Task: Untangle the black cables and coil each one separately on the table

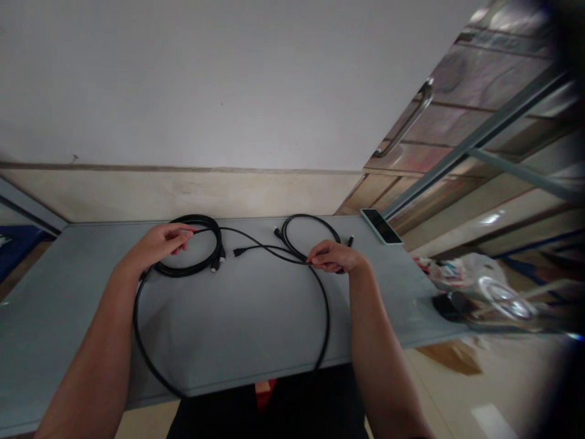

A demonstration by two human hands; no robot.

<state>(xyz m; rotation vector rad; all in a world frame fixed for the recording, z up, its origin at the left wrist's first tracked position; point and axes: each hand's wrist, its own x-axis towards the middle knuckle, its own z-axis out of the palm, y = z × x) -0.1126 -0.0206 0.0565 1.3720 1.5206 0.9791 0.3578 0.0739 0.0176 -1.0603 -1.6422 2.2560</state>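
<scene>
Fingers on my left hand (pixel 180 233) pinch the coiled black cable (pixel 185 272), and my right fingers (pixel 320 259) pinch a thin black cable (pixel 269 248) over the gray surface (pixel 247 317).

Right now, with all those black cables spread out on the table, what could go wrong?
The black cable pinched in your right hand loops out to the near edge of the table, so it could slip off and tug. The black coil by your left hand might snag the loose cables. The phone at the far edge could get knocked.
</scene>
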